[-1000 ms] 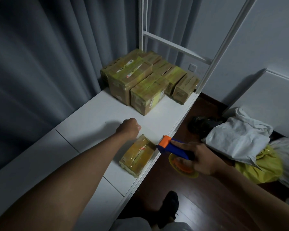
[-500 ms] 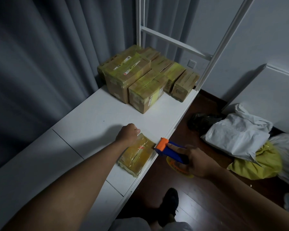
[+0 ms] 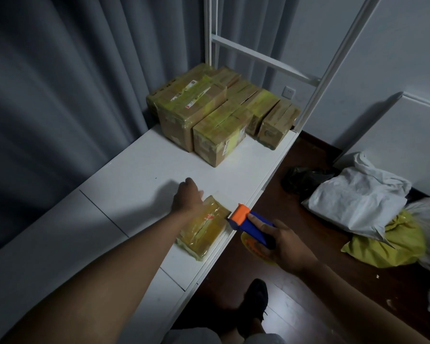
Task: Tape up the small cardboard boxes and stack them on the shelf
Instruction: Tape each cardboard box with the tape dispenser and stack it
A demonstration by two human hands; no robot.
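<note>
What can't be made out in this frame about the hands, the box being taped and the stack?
- Left hand fingers: head view shows only its back, so their contact with the small box is hidden.
- Tape roll: mostly behind the right hand.
- Stacked boxes: label print too small; rear ones hidden by front ones.

Boxes [image 3: 216,115] ahead — bare shelf [image 3: 144,175] between

Single head view, angled down over shelf [image 3: 144,175].

Glossy tape sheathed the cardboard box [image 3: 201,232] on the shelf's [image 3: 139,180] matt white front edge, above polished wood flooring [image 3: 305,306].
</note>
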